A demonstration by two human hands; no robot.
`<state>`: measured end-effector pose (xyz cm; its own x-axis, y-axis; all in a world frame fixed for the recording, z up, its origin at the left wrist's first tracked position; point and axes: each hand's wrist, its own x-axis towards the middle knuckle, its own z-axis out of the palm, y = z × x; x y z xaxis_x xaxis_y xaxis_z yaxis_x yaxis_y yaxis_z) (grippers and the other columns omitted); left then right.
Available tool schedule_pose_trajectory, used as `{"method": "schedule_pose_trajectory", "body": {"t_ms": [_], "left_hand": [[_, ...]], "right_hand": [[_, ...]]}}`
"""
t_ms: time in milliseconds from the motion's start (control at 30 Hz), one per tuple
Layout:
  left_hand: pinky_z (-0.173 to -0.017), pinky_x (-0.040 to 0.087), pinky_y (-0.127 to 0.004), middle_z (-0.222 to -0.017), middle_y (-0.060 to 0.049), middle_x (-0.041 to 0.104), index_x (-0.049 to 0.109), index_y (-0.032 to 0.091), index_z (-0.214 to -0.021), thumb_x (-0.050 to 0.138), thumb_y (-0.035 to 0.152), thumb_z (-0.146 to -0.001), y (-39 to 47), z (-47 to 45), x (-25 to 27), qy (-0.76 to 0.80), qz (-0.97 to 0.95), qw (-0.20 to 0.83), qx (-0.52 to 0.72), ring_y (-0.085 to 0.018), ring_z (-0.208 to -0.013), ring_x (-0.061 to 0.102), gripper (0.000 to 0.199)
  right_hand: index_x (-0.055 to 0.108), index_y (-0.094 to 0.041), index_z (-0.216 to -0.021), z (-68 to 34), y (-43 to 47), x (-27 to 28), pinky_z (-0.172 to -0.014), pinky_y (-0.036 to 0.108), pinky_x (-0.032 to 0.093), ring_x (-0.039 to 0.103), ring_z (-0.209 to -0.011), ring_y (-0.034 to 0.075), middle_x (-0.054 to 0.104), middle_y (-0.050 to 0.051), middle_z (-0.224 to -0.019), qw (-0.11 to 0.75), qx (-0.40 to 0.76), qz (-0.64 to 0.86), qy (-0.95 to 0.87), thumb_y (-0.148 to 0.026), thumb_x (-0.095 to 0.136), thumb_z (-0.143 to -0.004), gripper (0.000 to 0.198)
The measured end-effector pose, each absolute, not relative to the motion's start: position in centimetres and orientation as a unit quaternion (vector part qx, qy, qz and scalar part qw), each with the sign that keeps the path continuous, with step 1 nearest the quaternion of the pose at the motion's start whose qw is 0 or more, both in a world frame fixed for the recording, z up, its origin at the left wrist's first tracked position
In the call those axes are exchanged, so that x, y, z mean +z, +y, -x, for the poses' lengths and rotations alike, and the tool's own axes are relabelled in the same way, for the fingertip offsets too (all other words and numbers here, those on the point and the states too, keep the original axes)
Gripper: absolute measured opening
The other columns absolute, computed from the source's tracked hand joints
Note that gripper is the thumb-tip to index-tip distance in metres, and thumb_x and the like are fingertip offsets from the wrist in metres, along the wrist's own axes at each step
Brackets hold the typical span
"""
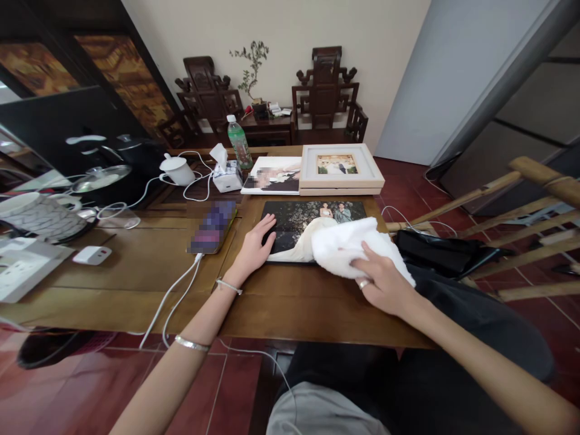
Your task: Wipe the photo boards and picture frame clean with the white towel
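Observation:
A dark wedding photo panel (290, 226) lies flat on the wooden table (290, 302) in front of me. My left hand (255, 244) rests at the panel's left edge with its fingers stretched out. In my right hand (380, 281) is a white fluffy cloth (347, 241), gripped between thumb and fingers. The cloth covers the right part of the panel and hangs past its near right corner. Behind the panel lie a light wooden picture frame (342, 187) and a white photo panel (274, 172).
A phone (212, 226) with a white cable lies left of my left hand. Farther back stand a tissue box (228, 176), a green-labelled bottle (239, 142) and a white lidded cup (177, 170). A power strip (31, 266) sits at far left; a wooden chair (534, 217) stands right.

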<state>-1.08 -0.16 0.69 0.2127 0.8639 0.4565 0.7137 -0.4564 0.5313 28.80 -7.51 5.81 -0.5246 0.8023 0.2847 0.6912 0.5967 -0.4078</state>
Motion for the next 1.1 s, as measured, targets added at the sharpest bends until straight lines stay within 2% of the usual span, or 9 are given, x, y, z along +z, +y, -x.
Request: {"method": "schedule_pose_trajectory", "body": {"t_ms": [100, 167, 300, 567, 800, 867, 967, 1100], "left_hand": [[-0.11, 0.034, -0.047, -0.135, -0.011, 0.053, 0.059, 0.016, -0.12, 0.044, 0.029, -0.09, -0.1, 1.1, 0.7, 0.51, -0.771, 0.103, 0.366, -0.025, -0.13, 0.044, 0.036], [-0.11, 0.034, -0.046, -0.135, -0.012, 0.053, 0.059, 0.015, -0.12, 0.045, 0.029, -0.09, -0.1, 1.1, 0.6, 0.512, -0.771, 0.103, 0.366, -0.024, -0.129, 0.045, 0.037], [-0.11, 0.034, -0.047, -0.134, -0.013, 0.053, 0.059, 0.014, -0.12, 0.044, 0.029, -0.09, 0.0, 1.1, 0.5, 0.514, -0.77, 0.098, 0.366, -0.025, -0.129, 0.045, 0.037], [-0.11, 0.034, -0.047, -0.136, -0.011, 0.052, 0.058, 0.015, -0.122, 0.044, 0.03, -0.09, 0.2, 1.3, 0.6, 0.508, -0.776, 0.107, 0.358, -0.025, -0.131, 0.043, 0.038], [-0.111, 0.033, -0.045, -0.135, -0.014, 0.052, 0.058, 0.012, -0.121, 0.044, 0.029, -0.09, 0.3, 1.2, 0.4, 0.51, -0.772, 0.105, 0.363, -0.025, -0.131, 0.043, 0.038], [-0.111, 0.033, -0.045, -0.135, -0.014, 0.052, 0.058, 0.012, -0.121, 0.044, 0.029, -0.09, 0.3, 1.1, 0.4, 0.51, -0.772, 0.104, 0.365, -0.025, -0.13, 0.043, 0.038], [-0.11, 0.034, -0.046, -0.135, -0.013, 0.052, 0.058, 0.013, -0.121, 0.044, 0.029, -0.09, 0.3, 1.1, 0.5, 0.511, -0.773, 0.1, 0.364, -0.024, -0.13, 0.043, 0.038], [-0.11, 0.034, -0.046, -0.136, -0.012, 0.052, 0.058, 0.014, -0.122, 0.043, 0.029, -0.09, 0.3, 1.1, 0.4, 0.509, -0.775, 0.103, 0.36, -0.025, -0.131, 0.043, 0.038]], "right_hand": [[0.066, -0.022, -0.08, -28.8, -4.2, 6.5, -0.096, 0.044, 0.039, 0.063, -0.07, 0.023, 0.069, 0.003, -0.075, 0.241, 0.124, 0.451, -0.851, -0.012, 0.04, -0.071, 0.029], [0.064, -0.021, -0.072, -28.8, -1.8, 6.9, -0.086, 0.039, 0.043, 0.059, -0.065, 0.021, 0.067, 0.003, -0.071, 0.248, 0.121, 0.463, -0.842, -0.014, 0.04, -0.071, 0.024], [0.062, -0.018, -0.067, -28.7, 3.1, 7.6, -0.066, 0.03, 0.04, 0.056, -0.068, 0.021, 0.066, 0.005, -0.072, 0.238, 0.115, 0.492, -0.829, -0.016, 0.041, -0.072, 0.022], [0.064, -0.015, -0.069, -28.8, 9.6, 8.0, -0.064, 0.028, 0.037, 0.055, -0.073, 0.021, 0.068, 0.007, -0.081, 0.22, 0.129, 0.511, -0.821, -0.014, 0.042, -0.066, 0.022], [0.065, -0.018, -0.075, -28.7, 2.2, 7.1, -0.072, 0.032, 0.041, 0.059, -0.072, 0.023, 0.069, 0.006, -0.076, 0.212, 0.107, 0.491, -0.839, -0.014, 0.04, -0.072, 0.026], [0.066, -0.02, -0.081, -28.8, -1.4, 6.8, -0.08, 0.037, 0.042, 0.06, -0.072, 0.024, 0.068, 0.005, -0.071, 0.201, 0.108, 0.479, -0.847, -0.013, 0.04, -0.071, 0.028], [0.067, -0.023, -0.09, -29.1, -6.3, 6.4, -0.088, 0.044, 0.041, 0.063, -0.084, 0.028, 0.07, 0.006, -0.083, 0.196, 0.117, 0.457, -0.859, -0.013, 0.041, -0.071, 0.034], [0.066, -0.028, -0.088, -29.0, -9.8, 6.6, -0.1, 0.048, 0.035, 0.064, -0.091, 0.027, 0.07, 0.004, -0.096, 0.189, 0.156, 0.412, -0.878, -0.011, 0.042, -0.071, 0.034]]}}
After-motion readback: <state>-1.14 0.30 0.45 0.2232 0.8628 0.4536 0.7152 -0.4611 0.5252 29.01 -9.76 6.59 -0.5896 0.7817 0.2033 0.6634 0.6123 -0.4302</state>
